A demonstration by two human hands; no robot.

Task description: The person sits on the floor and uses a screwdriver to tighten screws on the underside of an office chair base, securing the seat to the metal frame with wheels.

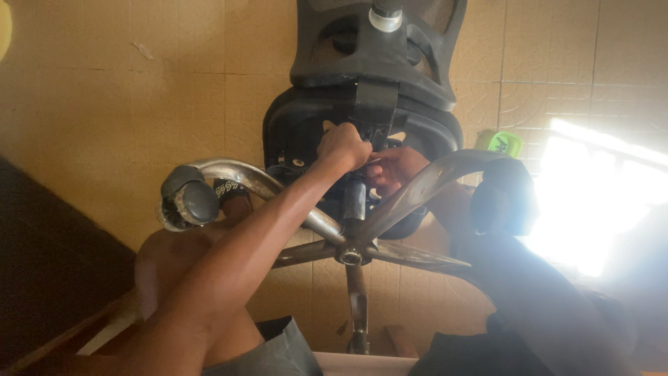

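Chair position: the black office chair (362, 90) lies tipped over on the tiled floor (104, 104), underside toward the camera.
Base: the chrome star base (348, 254) faces the viewer, its spokes spreading out from a central hub.
Column: the gas-lift column (353, 198) runs from the hub to the seat underside.
Casters: one dark caster (191, 202) sits at the end of the left spoke; another caster (502, 195) sits at the end of the right spoke.
Left hand: the left hand (342, 147) reaches over the left spoke and is closed into a fist on the seat mechanism (372, 132), just above the column.
Right hand: the right hand (398, 167) sits behind the right spoke, just beside the left hand, fingers curled at the same mechanism; the spoke partly hides it, so whether it clamps a part cannot be told.
Surroundings: a green object (504, 143) lies on the floor beside the seat edge; strong glare whitens the right side.
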